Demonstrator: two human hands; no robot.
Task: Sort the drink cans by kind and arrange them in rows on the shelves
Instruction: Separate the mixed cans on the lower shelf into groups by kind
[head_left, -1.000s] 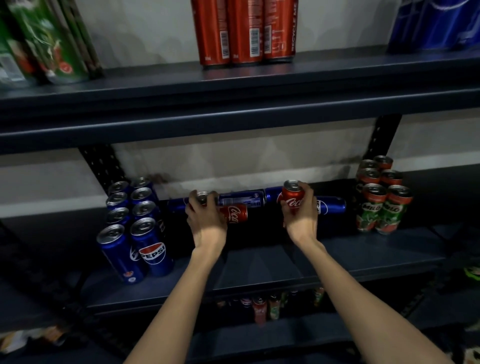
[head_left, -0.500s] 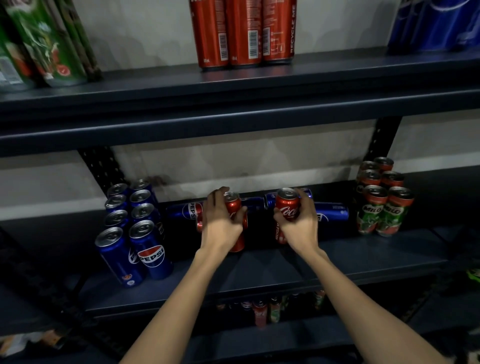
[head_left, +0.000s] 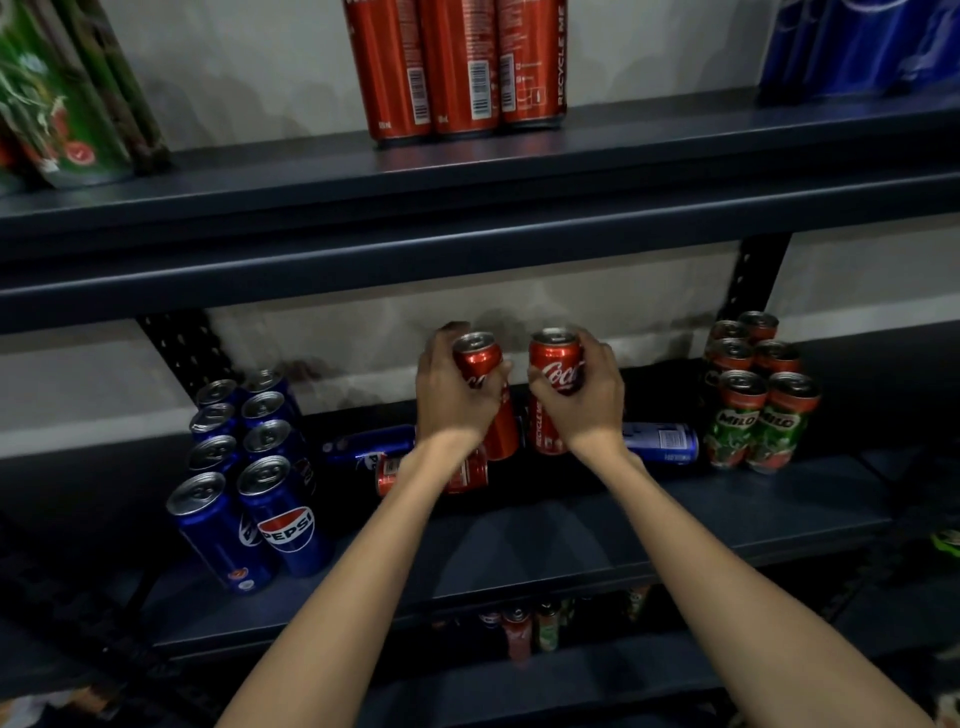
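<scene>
Head view looks onto the dark middle shelf (head_left: 519, 540), with Pepsi rows (head_left: 249, 467) at left and Milo cans (head_left: 758, 405) at right. Between them the left hand (head_left: 454, 397) wraps one Coca-Cola can (head_left: 480, 374) and the right hand (head_left: 584, 397) another (head_left: 553, 379) — fingers curled round each, both upright above the shelf. Probably full, so weighty — smooth, dentable walls; mid-body holds suit.
</scene>
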